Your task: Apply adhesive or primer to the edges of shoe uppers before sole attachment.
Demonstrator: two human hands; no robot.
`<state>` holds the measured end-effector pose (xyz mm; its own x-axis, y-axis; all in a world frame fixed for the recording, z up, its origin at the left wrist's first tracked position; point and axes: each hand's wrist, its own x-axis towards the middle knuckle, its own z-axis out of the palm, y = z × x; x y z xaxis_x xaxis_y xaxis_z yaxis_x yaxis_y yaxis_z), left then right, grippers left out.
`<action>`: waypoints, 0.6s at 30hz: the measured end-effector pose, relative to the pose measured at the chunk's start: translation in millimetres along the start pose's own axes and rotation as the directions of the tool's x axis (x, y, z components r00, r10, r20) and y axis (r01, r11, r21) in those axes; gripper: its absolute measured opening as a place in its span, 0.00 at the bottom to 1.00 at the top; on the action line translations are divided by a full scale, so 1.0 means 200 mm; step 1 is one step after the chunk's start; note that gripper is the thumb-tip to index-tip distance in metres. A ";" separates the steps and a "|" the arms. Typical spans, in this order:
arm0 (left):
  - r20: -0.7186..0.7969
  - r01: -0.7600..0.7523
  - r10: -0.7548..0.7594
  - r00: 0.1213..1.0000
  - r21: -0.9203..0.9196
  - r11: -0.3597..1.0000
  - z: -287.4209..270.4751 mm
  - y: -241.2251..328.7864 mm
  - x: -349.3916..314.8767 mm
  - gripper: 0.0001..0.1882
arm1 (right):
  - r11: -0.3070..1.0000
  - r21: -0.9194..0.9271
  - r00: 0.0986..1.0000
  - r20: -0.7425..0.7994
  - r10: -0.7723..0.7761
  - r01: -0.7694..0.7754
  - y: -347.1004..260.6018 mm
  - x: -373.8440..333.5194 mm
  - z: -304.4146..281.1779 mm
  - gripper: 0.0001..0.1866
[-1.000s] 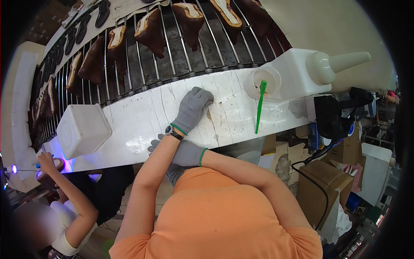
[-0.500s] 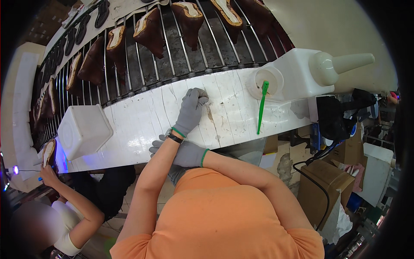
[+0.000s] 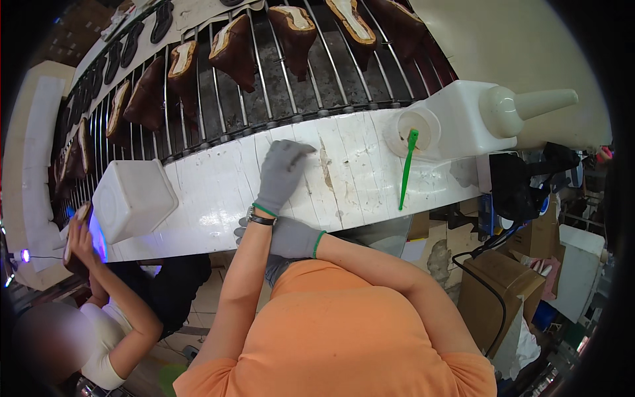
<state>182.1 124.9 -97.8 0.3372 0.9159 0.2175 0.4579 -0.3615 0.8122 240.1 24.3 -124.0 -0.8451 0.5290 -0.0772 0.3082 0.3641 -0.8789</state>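
My left hand (image 3: pixel 281 173), in a grey glove, rests over the white bench (image 3: pixel 258 159) near its middle. Its fingers are curled in, with one fingertip pointing right beside a worn strip in the surface; nothing shows in them. My right hand (image 3: pixel 294 239), gloved alike, lies across my body at the bench's near edge, under my left wrist. Its fingers are partly hidden there, and the stretched fingertips that show on the far side hold nothing visible. To the right, a green brush (image 3: pixel 407 173) leans in a translucent round cup (image 3: pixel 430 132).
Beyond the bench, brown boots (image 3: pixel 291 33) lie sole-up along a metal roller rack (image 3: pixel 264 86). A white square container (image 3: pixel 135 198) stands left, a large white nozzle bottle (image 3: pixel 460 119) right. A person at far left holds a boot (image 3: pixel 74 245). Cardboard boxes (image 3: pixel 496 291) stand lower right.
My left hand has drawn a little left, and one finger now points out from it. My right hand stays low. The person at left has turned the boot and gripped it differently.
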 end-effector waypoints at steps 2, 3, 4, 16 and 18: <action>0.106 -0.145 0.124 0.987 0.218 0.965 0.02 0.03 -0.01 0.09 | 0.997 -0.065 0.997 -0.056 -0.049 0.046 0.02 0.00 0.03 0.25; 0.179 -0.134 0.096 0.979 0.210 0.969 0.02 0.03 -0.01 0.12 | 0.997 -0.056 0.994 -0.086 -0.064 0.059 0.03 0.01 0.05 0.25; 0.189 -0.146 0.105 0.976 0.217 0.965 0.02 0.03 0.00 0.12 | 0.996 -0.048 0.990 -0.116 -0.077 0.072 0.04 0.01 0.07 0.25; 0.243 -0.344 0.269 0.932 0.357 0.868 0.09 -0.02 0.06 0.07 | 0.993 0.093 0.954 -0.298 -0.046 0.077 0.00 0.02 0.07 0.19; 0.221 -0.361 0.294 0.930 0.396 0.844 0.11 -0.01 0.04 0.07 | 0.989 0.140 0.965 -0.264 -0.009 0.048 0.00 0.02 0.07 0.20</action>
<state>201.7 128.9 -110.4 0.6300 0.7072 0.3209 0.5910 -0.7047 0.3926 231.1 16.1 -130.8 -0.7028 0.7090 0.0580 0.2032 0.2782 -0.9388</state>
